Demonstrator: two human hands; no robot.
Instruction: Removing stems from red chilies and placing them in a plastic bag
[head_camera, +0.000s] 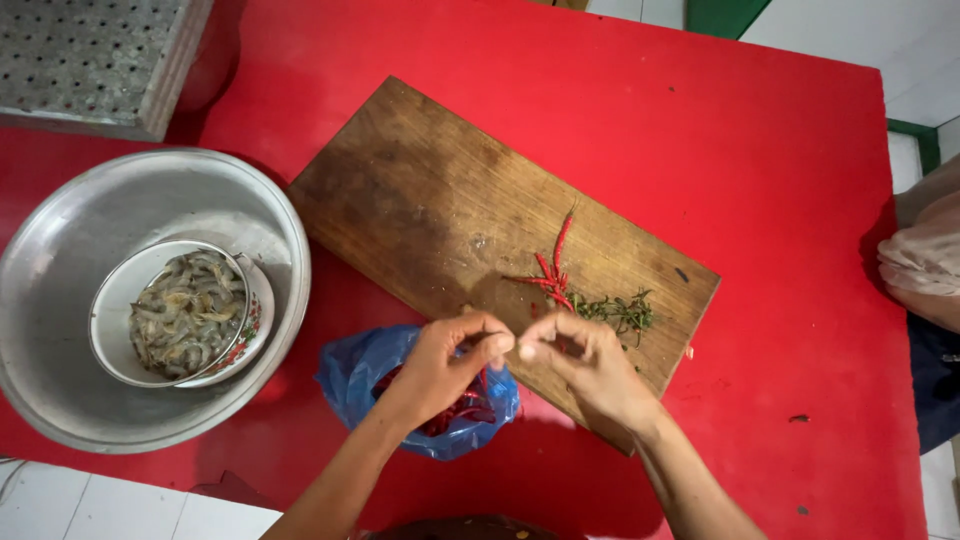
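Red tabletop (760, 150) carries everything in view. Both forearms enter from the near edge and converge, so the hands meet fingertip to fingertip over the near long edge of a wooden cutting board (450, 200) that lies diagonally across the table's middle. Left hand (450, 360): wrist bent, back of hand up, thumb and forefinger pressed together on something small; the item itself is too hidden to name. Right hand (580, 355): palm turned inward, thumb and forefinger likewise pinched shut at the same spot, fingertips almost touching the left's. Just below the left hand, touching the board's near edge, sits a blue plastic bag (360, 375), open, with red chilies (465, 410) showing inside under the wrist. On the board, just beyond the right hand, lies a small cluster of loose red chili peppers (555, 270), one long one pointing away toward the far edge. Beside them, toward the board's right corner, a little heap of green stems (625, 312). Toward the table's left edge, well apart from the hands, a large metal basin (60, 330) holds a smaller enamel bowl (120, 300) filled with raw grey shrimp (185, 315). At the far left corner, a perforated metal tray (85, 55). Pale cloth (925, 260) shows past the table's right edge.
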